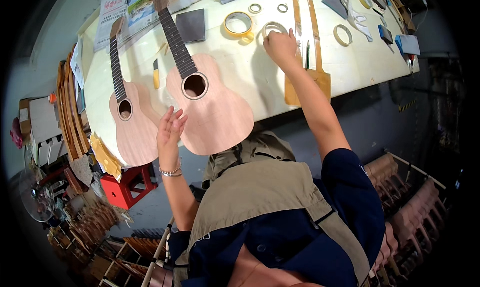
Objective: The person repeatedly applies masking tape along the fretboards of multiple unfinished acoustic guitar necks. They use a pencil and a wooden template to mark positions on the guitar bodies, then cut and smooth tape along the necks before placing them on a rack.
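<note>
My left hand (171,129) has its fingers apart and holds nothing. It is beside the lower body of a bare-wood ukulele (220,117) with a dark fretboard and round soundhole; whether it touches the edge I cannot tell. A second, similar ukulele (134,137) lies to its left. At the far middle of the table, my right hand (281,47) has its fingers curled at the near rim of a pale roll of tape (274,27), partly hiding it. Left of that roll lies a yellow roll of tape (238,23). A brown, long-necked flat piece (312,87) lies under my right forearm.
The pale table (357,67) also bears a yellow-handled knife (156,74), a dark square sheet (190,25), a green pencil (307,57), another tape roll (343,35) and newspapers (111,17). A red stool (125,187) stands at the left. Racks of wooden parts (412,212) stand behind me.
</note>
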Available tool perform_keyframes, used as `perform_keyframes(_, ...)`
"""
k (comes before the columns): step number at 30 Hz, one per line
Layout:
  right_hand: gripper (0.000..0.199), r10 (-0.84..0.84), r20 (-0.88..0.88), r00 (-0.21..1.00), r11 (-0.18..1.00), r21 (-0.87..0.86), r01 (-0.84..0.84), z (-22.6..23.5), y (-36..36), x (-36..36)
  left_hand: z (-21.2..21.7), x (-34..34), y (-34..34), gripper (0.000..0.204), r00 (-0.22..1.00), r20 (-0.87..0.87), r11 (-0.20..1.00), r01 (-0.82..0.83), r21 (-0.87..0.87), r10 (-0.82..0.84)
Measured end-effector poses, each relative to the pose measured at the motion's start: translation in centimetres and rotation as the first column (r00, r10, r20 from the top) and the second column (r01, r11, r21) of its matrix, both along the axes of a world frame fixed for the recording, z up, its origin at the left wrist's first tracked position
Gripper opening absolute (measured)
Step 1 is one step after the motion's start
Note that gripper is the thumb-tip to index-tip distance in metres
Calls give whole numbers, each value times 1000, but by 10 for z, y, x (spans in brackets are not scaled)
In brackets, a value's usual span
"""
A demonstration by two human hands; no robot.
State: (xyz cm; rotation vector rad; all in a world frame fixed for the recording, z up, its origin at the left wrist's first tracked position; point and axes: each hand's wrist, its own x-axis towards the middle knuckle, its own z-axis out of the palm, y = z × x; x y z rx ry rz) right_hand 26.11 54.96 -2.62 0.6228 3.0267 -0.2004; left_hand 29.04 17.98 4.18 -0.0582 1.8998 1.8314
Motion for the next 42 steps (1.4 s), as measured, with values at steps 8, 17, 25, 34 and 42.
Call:
perform_keyframes(8,48,-614,-103,782,-430,-787,-442,60,-83,74,-17,17,22,29,999,-39,990,-30,135,35)
perform_keyframes(17,37,-639,-272,719,-142,-878,-458,73,-164,113,3,41,93,14,983,-149,965,-67,255,107)
perform_keyframes(25,31,-523,-116,845,-659,-573,-487,64,-149,132,-18,58,31,13,978,-196,997,-73,-23,67)
perform_keyframes(34,46,159,-589,792,907,-229,-353,14,-145,102,-40,24,19,18,845,-493,735,-199,-648,-206)
perform_keyframes(42,50,224,-585,780,914,-152,-377,7,-146,99,-39,22,22,19,848,-486,705,-211,-677,-213)
